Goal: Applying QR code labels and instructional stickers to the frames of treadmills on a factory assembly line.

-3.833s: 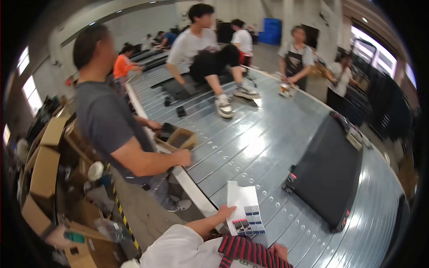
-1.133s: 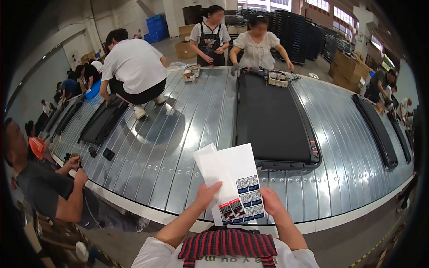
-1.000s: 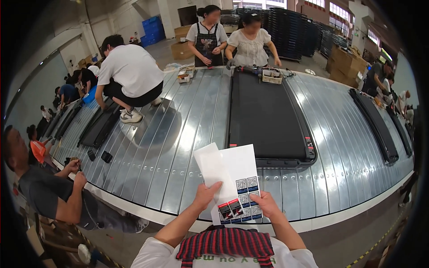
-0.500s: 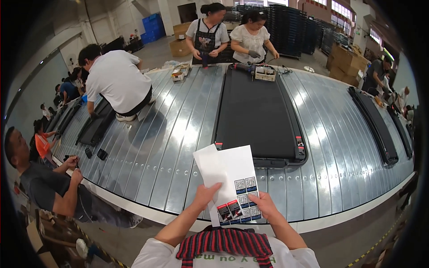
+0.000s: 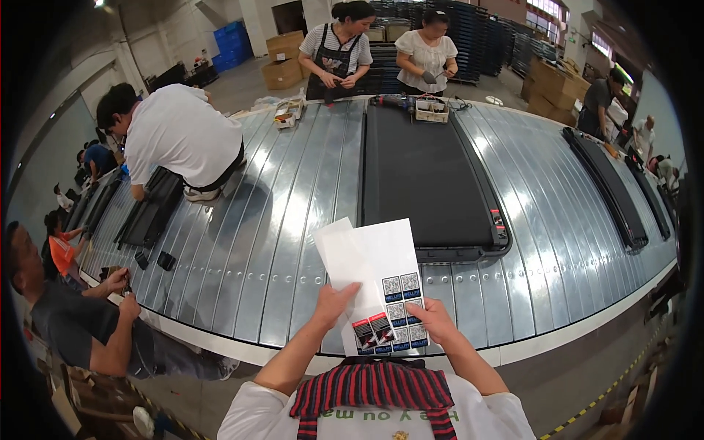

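Observation:
I hold sheets of stickers out in front of me above the near edge of the metal conveyor. My left hand pinches a white backing sheet with two red-and-black labels at its lower end. It overlaps a second sticker sheet, which my right hand grips at its right edge. Rows of blue-and-white square code stickers cover that sheet's lower part; its upper part is bare. Beyond the sheets lies a long black treadmill deck, with small red-and-black labels at its near right corner.
A slatted metal conveyor spans the view. One person crouches on it at left; another stands at near left. Two people stand across it, near a parts box and power drill. More black decks lie right.
My view has shifted slightly, and both sheets stay in my hands. The person in the white blouse across the conveyor has straightened up and holds both hands together in front.

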{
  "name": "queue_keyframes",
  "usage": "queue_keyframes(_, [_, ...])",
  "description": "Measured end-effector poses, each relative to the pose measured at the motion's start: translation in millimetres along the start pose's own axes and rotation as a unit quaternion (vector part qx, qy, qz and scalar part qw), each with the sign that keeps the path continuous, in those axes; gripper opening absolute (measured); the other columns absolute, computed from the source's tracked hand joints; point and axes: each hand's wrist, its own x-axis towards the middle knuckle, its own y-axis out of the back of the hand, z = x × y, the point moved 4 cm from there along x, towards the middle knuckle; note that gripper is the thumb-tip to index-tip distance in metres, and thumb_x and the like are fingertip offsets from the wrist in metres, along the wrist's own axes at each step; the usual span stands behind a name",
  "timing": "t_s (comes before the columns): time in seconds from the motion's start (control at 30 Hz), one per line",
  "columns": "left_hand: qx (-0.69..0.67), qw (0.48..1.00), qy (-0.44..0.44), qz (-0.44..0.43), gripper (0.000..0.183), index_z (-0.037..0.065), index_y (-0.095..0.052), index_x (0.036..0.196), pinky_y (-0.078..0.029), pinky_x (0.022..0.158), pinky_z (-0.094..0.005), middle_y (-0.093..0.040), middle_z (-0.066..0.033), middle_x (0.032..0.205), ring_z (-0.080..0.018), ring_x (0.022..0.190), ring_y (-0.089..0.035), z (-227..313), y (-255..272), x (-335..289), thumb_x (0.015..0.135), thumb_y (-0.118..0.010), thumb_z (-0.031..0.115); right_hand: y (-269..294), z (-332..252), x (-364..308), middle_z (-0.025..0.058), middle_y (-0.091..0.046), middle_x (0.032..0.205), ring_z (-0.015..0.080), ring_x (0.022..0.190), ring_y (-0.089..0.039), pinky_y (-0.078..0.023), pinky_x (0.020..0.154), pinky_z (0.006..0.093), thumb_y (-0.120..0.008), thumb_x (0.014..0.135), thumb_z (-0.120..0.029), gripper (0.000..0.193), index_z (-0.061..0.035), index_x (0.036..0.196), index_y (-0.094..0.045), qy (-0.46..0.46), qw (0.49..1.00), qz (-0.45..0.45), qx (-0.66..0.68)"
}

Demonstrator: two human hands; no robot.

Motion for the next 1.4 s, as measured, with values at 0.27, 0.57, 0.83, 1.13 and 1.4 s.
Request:
queue_keyframes(0.27, [0.007, 0.999, -0.045, 0.012, 0.032, -0.007, -0.056, 0.094, -0.046, 0.063, -0.027, -0.06, -0.0106, 0.086, -0.0153, 0.072, -0.057, 5, 31, 11, 0.072, -0.065, 0.015, -32, 5, 9, 0.0076, -0.061, 0.087, 0.0117, 0.075, -0.058, -0.048, 0.067, 0.0248, -0.052, 0.083, -0.011, 0.02, 0.004, 0.096, -0.056, 0.02, 1.0, -0.002, -0.02])
queue_keyframes(0.57, [-0.047, 0.998, -0.039, -0.015, 0.031, -0.005, -0.057, 0.094, -0.046, 0.063, -0.0267, -0.06, -0.0091, 0.086, -0.0147, 0.073, -0.056, -6, 43, 16, 0.072, -0.066, 0.014, -43, 16, 11, 0.0071, -0.061, 0.087, 0.0112, 0.074, -0.058, -0.047, 0.066, 0.0242, -0.052, 0.083, -0.011, 0.019, 0.0034, 0.094, -0.057, 0.007, 0.999, 0.023, -0.044])
queue_keyframes(0.83, [-0.027, 0.998, -0.059, -0.02, 0.034, -0.005, -0.055, 0.099, -0.046, 0.068, -0.0267, -0.059, -0.0102, 0.092, -0.0154, 0.079, -0.057, 30, 53, 19, 0.075, -0.062, 0.017, -58, -14, 25, 0.0068, -0.06, 0.089, 0.0104, 0.078, -0.055, -0.044, 0.069, 0.0237, -0.051, 0.082, -0.014, 0.025, 0.004, 0.099, -0.054, 0.031, 0.996, 0.009, -0.08])
queue_keyframes(1.13, [0.044, 0.995, -0.027, -0.086, 0.037, -0.005, -0.05, 0.106, -0.045, 0.076, -0.0283, -0.056, -0.011, 0.099, -0.0173, 0.087, -0.055, 46, 52, 7, 0.076, -0.06, 0.015, -59, -24, 35, 0.0048, -0.06, 0.086, 0.0081, 0.075, -0.054, -0.044, 0.067, 0.0232, -0.053, 0.082, -0.013, 0.022, 0.0036, 0.095, -0.055, 0.076, 0.993, 0.035, -0.084])
queue_keyframes(1.4, [-0.197, 0.977, 0.004, -0.086, 0.04, -0.003, -0.043, 0.114, -0.043, 0.082, -0.0309, -0.052, -0.0093, 0.106, -0.0183, 0.095, -0.052, 28, 64, 1, 0.079, -0.057, 0.012, -68, -22, 54, 0.0023, -0.058, 0.077, 0.0076, 0.07, -0.051, -0.042, 0.061, 0.0243, -0.055, 0.079, -0.015, 0.02, 0.0011, 0.091, -0.055, 0.143, 0.976, 0.058, -0.156])
